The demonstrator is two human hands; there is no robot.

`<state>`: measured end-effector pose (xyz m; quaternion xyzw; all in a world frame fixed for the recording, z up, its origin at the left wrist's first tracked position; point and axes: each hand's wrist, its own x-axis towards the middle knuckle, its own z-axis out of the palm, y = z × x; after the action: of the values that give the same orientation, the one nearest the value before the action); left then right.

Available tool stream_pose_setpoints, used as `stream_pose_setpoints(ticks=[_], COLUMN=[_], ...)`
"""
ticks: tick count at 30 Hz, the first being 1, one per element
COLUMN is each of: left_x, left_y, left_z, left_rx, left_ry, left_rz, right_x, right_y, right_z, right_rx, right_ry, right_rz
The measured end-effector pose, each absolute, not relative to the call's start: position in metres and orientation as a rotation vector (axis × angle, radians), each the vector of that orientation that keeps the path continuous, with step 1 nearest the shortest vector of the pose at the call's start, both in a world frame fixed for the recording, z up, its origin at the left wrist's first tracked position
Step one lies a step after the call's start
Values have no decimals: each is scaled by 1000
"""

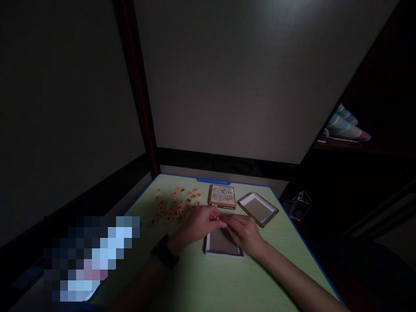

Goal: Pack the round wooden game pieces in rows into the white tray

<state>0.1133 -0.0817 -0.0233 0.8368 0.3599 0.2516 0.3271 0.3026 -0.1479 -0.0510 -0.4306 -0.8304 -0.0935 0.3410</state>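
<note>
My left hand (202,222), with a dark band (165,251) on the wrist, meets my right hand (244,232) above an open shallow box tray (224,248). Fingers of both hands are pinched together at the tips. A small pale bit shows between them, too small to name. Hands and forearms cover the tray's far part; its grey-brown bottom and white near wall show. Left of my left hand lie many loose round Chinese chess pieces (175,208), pale with red or dark characters, scattered on the green table (188,281).
Beyond my hands lies a printed Chinese chess box (222,196). An open box part (259,209) with white inner walls lies at the right. The table has a blue edge (212,181) near a wall. Off its right side is a shiny dark package (300,203). Striped cloth (346,123) lies on a shelf.
</note>
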Motion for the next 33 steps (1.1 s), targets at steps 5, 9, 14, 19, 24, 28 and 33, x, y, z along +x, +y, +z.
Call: stream_pose_setpoints(ticks=[5,9,14,19,24,28,33], left_x=[104,103,108,110,110,111,110], left_y=[-78,-77,-76,-77,-80,-81,-80], left_z=[-28,-38,-45,-45,-44,-44,-46], left_rx=[2396,2458,2450,2442,2437,2430,2400], left_ry=[1025,994,981,982,983,994,1023], left_rz=[709,675,665,693,701,688,666], right_x=[304,303,302,301,300,298,293], right_y=[-141,-137,-137,-138,-137,-138,-139], right_z=[-54,-58,-58,-57,-56,-53,-47], right_rx=[-1227,-1271,-1318,-1336,-1432,-1520,-1648], right_ry=[-2159,-2180,-2189,-2205,-2222,-2223,-2267], right_rz=[-122,-28,14,40,39,41,13])
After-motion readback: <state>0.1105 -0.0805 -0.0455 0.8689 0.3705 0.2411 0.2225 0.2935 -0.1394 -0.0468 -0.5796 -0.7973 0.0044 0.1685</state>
